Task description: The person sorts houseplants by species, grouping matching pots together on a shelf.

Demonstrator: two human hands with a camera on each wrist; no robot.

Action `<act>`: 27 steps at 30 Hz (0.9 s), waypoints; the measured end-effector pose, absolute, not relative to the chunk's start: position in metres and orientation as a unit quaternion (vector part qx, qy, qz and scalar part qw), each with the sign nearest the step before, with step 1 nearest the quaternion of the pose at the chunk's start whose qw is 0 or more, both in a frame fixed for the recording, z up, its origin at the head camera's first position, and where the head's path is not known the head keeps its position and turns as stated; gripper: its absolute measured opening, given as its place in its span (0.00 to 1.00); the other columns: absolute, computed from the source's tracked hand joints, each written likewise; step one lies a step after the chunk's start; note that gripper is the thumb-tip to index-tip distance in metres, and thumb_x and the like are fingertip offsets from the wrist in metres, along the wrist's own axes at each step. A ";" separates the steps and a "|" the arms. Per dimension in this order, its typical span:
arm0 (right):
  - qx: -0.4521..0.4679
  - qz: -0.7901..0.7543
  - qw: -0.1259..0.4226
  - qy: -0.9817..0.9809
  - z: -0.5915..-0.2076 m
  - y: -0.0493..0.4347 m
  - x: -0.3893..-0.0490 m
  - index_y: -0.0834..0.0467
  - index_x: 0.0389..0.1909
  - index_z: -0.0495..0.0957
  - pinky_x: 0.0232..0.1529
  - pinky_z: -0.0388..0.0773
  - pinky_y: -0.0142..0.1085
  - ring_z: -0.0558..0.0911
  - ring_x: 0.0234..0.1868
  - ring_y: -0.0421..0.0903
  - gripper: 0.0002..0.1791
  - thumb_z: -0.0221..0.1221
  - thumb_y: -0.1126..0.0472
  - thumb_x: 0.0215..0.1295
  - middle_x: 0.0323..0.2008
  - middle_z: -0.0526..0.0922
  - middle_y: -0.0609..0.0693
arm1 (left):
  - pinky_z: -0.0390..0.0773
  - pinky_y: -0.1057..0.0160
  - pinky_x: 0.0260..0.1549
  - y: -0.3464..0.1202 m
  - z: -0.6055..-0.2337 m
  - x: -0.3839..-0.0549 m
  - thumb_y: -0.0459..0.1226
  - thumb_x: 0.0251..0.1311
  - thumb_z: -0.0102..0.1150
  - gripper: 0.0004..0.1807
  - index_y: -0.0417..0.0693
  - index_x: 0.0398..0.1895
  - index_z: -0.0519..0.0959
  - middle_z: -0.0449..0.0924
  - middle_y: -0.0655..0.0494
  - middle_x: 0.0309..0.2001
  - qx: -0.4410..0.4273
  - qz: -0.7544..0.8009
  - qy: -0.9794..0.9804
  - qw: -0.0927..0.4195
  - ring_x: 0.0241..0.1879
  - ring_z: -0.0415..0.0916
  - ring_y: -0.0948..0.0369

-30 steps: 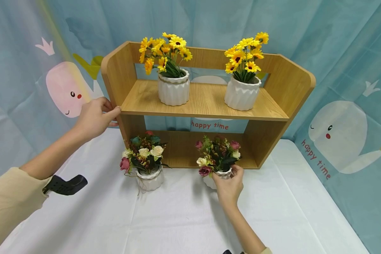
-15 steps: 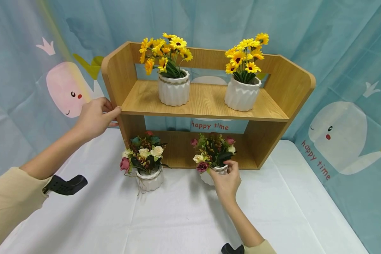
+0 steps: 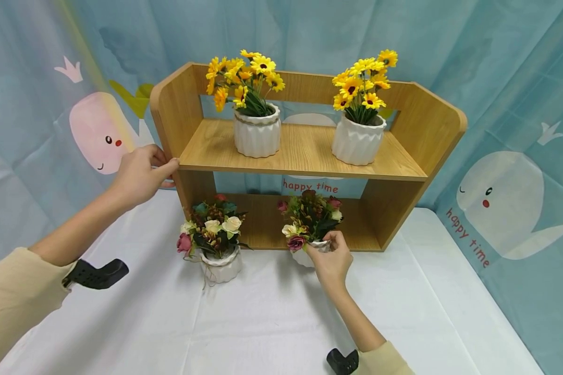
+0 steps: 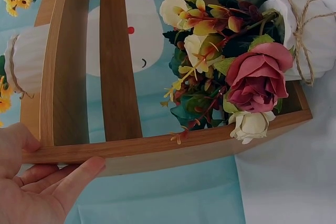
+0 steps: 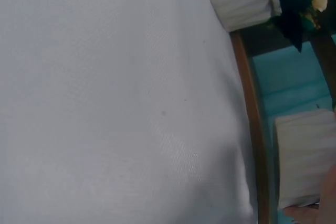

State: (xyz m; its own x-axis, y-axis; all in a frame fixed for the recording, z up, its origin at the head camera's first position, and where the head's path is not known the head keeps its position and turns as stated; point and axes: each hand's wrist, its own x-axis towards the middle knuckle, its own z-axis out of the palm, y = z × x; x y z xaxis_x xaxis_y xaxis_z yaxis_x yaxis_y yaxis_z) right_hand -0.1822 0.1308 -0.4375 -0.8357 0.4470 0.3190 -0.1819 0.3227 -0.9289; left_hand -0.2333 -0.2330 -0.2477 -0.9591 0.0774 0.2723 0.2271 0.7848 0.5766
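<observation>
My left hand (image 3: 142, 172) grips the left side panel of a two-tier wooden shelf (image 3: 305, 151), thumb at the front edge; the left wrist view shows its fingers (image 4: 79, 182) round the panel. With my right hand (image 3: 333, 263) I pinch the rim of a white fluted flowerpot (image 3: 302, 258) of mixed artificial roses (image 3: 311, 216), in front of the lower tier. In the right wrist view this pot (image 5: 304, 156) overlaps the shelf's inside, past its front edge, and the hand is mostly cut off. Another rose pot (image 3: 222, 268), tied with twine, stands on the table left of it.
On the upper tier stand two white pots of yellow flowers, one at left (image 3: 257, 133) and one at right (image 3: 358, 140). A white cloth (image 3: 262, 323) covers the table. Behind the shelf hangs a blue printed curtain (image 3: 511, 120).
My right hand has moved the rose pot slightly left and away from me, closer to the lower tier. The left hand stays on the side panel.
</observation>
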 end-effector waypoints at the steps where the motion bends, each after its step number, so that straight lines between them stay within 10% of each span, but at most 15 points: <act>1: -0.084 0.577 0.271 -0.766 -0.437 0.131 -0.184 0.58 0.35 0.72 0.20 0.69 0.30 0.73 0.25 0.41 0.22 0.77 0.69 0.47 0.25 0.80 0.51 | 0.74 0.61 0.28 -0.233 -0.247 -0.233 0.46 0.79 0.50 0.23 0.27 0.47 0.73 0.80 0.23 0.51 -0.081 -0.318 -0.937 0.118 0.50 0.78 0.33; 27: -0.021 0.567 0.246 -0.786 -0.437 0.117 -0.219 0.57 0.35 0.73 0.21 0.64 0.32 0.67 0.22 0.40 0.21 0.76 0.68 0.48 0.22 0.73 0.47 | 0.82 0.74 0.30 -0.241 -0.237 -0.237 0.43 0.81 0.52 0.23 0.26 0.53 0.69 0.78 0.21 0.56 -0.101 -0.343 -0.933 0.038 0.45 0.88 0.40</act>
